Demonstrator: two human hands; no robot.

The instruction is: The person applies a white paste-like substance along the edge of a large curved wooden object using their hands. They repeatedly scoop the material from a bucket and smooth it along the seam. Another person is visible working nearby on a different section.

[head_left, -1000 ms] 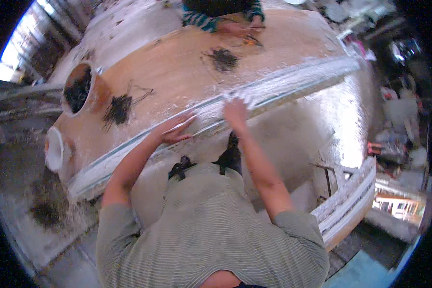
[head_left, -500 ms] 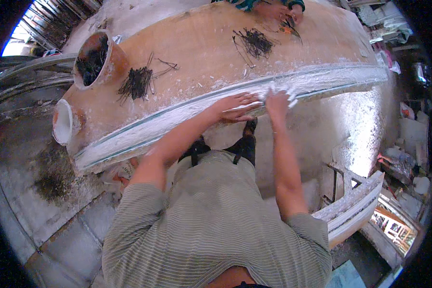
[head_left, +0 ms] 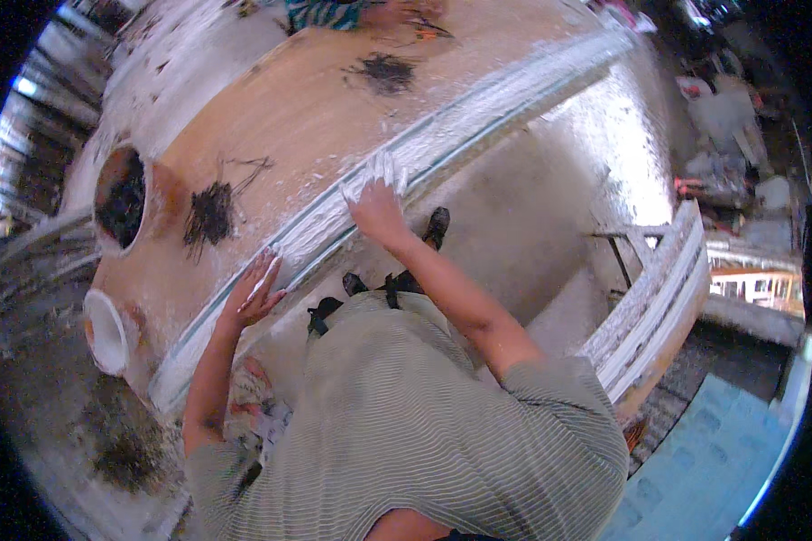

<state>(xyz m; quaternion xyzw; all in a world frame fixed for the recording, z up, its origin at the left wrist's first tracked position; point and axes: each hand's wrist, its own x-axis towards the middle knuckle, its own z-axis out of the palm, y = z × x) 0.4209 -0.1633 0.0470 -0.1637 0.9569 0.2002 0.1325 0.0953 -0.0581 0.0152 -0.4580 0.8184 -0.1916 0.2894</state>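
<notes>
A long strip of wet white plaster [head_left: 487, 106] runs along the near edge of the wooden table [head_left: 271, 122], bordered by thin blue-green edges. My left hand [head_left: 254, 290] rests on the strip toward its left part, fingers stretched out and smeared white. Farther right along the same strip, my right hand [head_left: 377, 206] lies palm down with its fingers spread, thickly coated in plaster. Neither hand holds anything.
Bundles of dark wire [head_left: 211, 212] and more dark wire [head_left: 384, 72] lie on the tabletop. A clay-coloured pot [head_left: 158, 203] and a smaller white-rimmed pot [head_left: 108, 332] stand at left. Another person's sleeve [head_left: 323, 13] shows across the table. White mouldings [head_left: 650, 307] lean at right.
Both hands have slid leftward along the plaster strip and now lie farther apart. The whole view has turned, so the table slants more steeply.
</notes>
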